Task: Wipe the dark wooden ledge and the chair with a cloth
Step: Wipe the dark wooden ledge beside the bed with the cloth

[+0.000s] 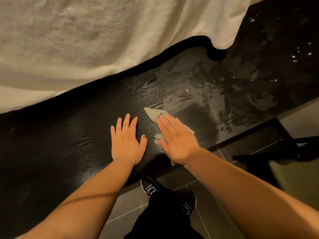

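Long dark wooden ledge [69, 131], right half wet-streaked, left half dry: ledge wipe approx. midway. Dark-framed chair w/ pale green seat [291, 152] off ledge's right front, likely still to do. Both hands flat mid-ledge: left hand [126, 142] spread, bare; right hand [177, 140] presses small crumpled beige cloth [153, 114]. Next: sweep left w/ firm pressure.

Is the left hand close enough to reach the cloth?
Probably yes. The left hand lies flat on the ledge right beside the cloth, with only bare wood between; the right hand presses on the cloth.
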`<state>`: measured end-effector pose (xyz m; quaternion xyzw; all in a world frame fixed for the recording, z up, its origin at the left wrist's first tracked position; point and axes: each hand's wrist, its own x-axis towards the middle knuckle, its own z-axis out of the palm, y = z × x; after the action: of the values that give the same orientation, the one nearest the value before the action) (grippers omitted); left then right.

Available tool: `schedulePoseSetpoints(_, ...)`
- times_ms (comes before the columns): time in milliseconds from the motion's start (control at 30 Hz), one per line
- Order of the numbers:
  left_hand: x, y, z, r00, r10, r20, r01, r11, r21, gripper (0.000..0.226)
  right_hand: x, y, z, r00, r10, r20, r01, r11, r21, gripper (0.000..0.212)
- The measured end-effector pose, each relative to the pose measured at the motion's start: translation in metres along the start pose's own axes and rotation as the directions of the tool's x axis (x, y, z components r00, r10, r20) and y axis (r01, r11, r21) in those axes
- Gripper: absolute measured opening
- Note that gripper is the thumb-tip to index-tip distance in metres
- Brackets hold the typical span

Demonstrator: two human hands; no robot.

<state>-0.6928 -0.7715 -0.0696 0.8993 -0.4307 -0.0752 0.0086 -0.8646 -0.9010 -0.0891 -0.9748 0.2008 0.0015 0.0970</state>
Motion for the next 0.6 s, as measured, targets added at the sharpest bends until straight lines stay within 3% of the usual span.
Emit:
schedulePoseSetpoints(67, 0.0, 0.0, 0.0, 1.0, 0.003, 0.008, -0.003, 1.0, 0.0, 0.074, 0.001, 0.029, -0.007, 0.999, 0.036, 0.01, -0.035, 0.999, -0.015, 0.072)
schedulePoseSetpoints(167, 0.0, 0.0, 0.0, 1.0, -0.003, 0.001, 0.003, 1.0, -0.011, 0.074, 0.005, 0.075, -0.022, 0.961, 0.276, 0.015, -0.276, 0.961, -0.025, 0.073)
schedulePoseSetpoints(267, 0.001, -0.001, 0.001, 1.0, -0.001, 0.001, 0.001, 1.0, -0.021, 0.074, 0.014, 0.069, -0.029, 0.917, 0.399, -0.017, -0.399, 0.917, -0.015, 0.073)
schedulePoseSetpoints(367, 0.001, -0.002, 0.001, 1.0, 0.001, 0.008, -0.001, 0.999, -0.036, 0.075, 0.019, 0.02, -0.019, 0.979, 0.201, -0.033, -0.201, 0.979, -0.015, 0.073)
schedulePoseSetpoints(467, 0.002, -0.002, 0.001, 1.0, -0.003, 0.002, 0.003, 0.999, -0.048, 0.076, 0.018, 0.002, -0.008, 0.998, -0.03, 0.052, 0.03, 1.0, -0.008, 0.073)
schedulePoseSetpoints(533, 0.001, -0.003, 0.002, 1.0, -0.001, 0.006, 0.001, 0.999, -0.05, 0.076, 0.021, 0.024, -0.014, 0.998, -0.038, 0.053, 0.039, 0.999, -0.012, 0.071)
schedulePoseSetpoints(600, 0.001, -0.003, 0.001, 1.0, 0.0, 0.013, 0.001, 0.998, -0.064, 0.076, 0.025, 0.057, -0.024, 0.994, 0.105, 0.011, -0.105, 0.994, -0.007, 0.067)
